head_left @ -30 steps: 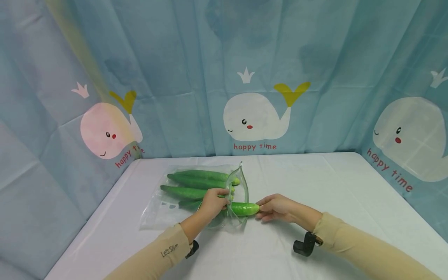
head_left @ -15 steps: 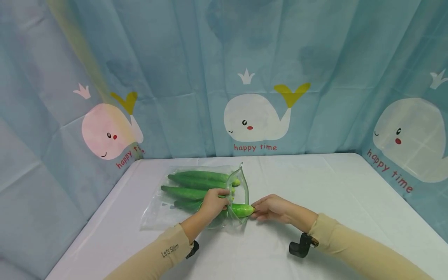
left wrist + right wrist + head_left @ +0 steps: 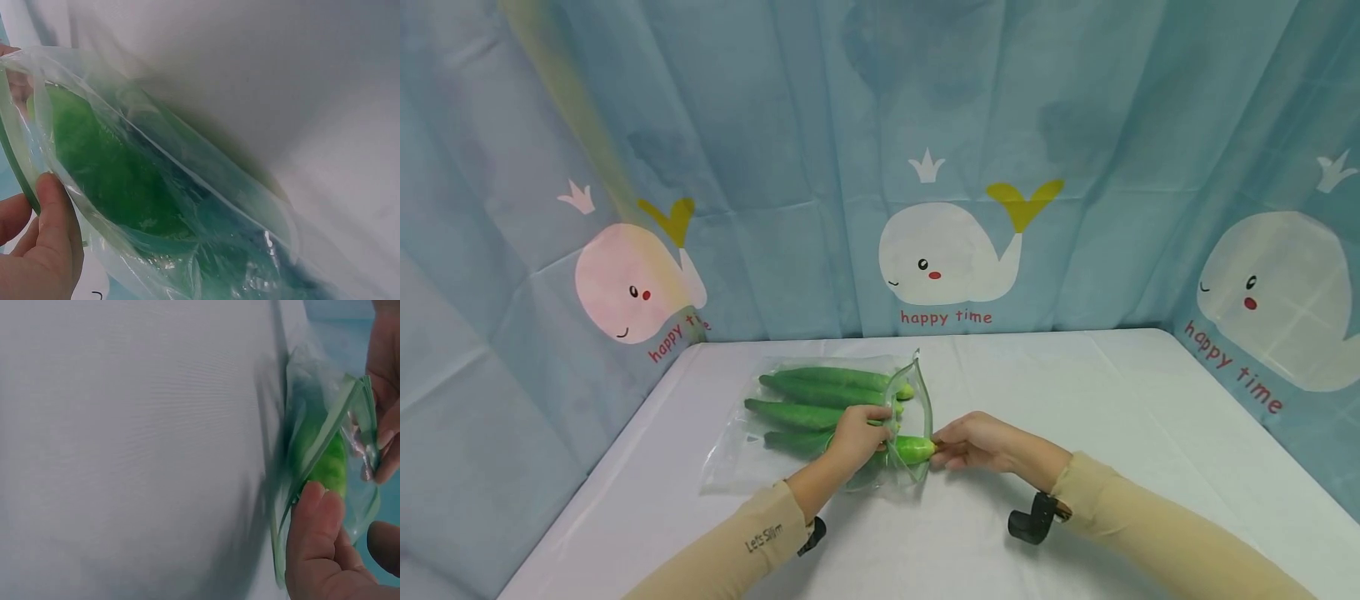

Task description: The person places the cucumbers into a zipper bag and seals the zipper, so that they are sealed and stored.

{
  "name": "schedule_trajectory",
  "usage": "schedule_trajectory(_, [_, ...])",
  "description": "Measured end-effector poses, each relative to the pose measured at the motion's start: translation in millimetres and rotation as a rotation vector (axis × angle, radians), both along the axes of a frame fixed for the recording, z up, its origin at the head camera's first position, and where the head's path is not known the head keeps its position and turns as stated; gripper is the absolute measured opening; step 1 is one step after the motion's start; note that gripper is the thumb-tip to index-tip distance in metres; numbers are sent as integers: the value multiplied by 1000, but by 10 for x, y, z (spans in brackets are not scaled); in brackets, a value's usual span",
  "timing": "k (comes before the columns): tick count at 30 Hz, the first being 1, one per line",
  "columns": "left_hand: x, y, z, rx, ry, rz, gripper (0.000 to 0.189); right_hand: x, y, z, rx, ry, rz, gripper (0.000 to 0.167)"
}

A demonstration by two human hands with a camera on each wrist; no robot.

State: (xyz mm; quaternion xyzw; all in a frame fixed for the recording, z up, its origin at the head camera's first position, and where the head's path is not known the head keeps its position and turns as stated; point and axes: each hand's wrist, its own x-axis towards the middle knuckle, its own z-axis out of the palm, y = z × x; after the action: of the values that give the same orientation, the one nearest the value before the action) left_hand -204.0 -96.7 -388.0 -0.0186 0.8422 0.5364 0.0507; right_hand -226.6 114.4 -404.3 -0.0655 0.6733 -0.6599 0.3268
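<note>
A clear zip bag (image 3: 730,467) with a green zip lies on the white table, its mouth spread toward the right. Several cucumbers (image 3: 805,415) lie side by side inside it. My left hand (image 3: 856,437) pinches the upper layer of the bag at the mouth; in the left wrist view, its thumb and fingers grip the edge by the green zip. Another cucumber (image 3: 913,450) lies mostly within the bag, its pale end at the opening. My right hand (image 3: 973,442) holds that end by the fingertips. In the right wrist view, the fingertips (image 3: 319,509) cover the cucumber's tip.
The white tablecloth (image 3: 1075,400) stretches out to the right and in front of the bag. A blue curtain (image 3: 805,258) printed with whales hangs around the back and sides. Small black cameras (image 3: 1030,518) sit at the wrists.
My right hand has moved left with the cucumber, which has slid deeper into the bag, so less of it sticks out. The left hand keeps its hold on the bag's mouth.
</note>
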Motion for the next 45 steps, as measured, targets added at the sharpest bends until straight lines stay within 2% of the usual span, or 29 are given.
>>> schedule_trajectory(5, [-12,5,-4,5,14,3,36,-43,-64,20,4,4,22,36])
schedule_trajectory(12, [-2,6,6,-5,10,6,35,-70,-189,7,-12,-39,-1,40])
schedule_trajectory(28, [1,-13,13,37,-12,-8,34,-104,-419,-24,-132,-117,75,45])
schedule_trajectory(34, [9,-8,23,44,-16,-6,35,-145,-413,-71,-144,-97,100,45])
schedule_trajectory(37, [15,2,19,33,-12,-8,35,-227,-349,-106,-87,-48,1,43])
schedule_trajectory(40, [15,5,12,38,0,-21,36,-379,-279,-116,4,31,-202,39])
schedule_trajectory(42, [10,-1,14,55,12,-37,38,-501,-254,-105,59,85,-310,39])
schedule_trajectory(44, [-1,-16,18,80,12,-60,42,-623,-246,-90,111,122,-359,43])
schedule_trajectory(45, [-9,-24,21,91,9,-70,45,-682,-247,-87,139,137,-358,47])
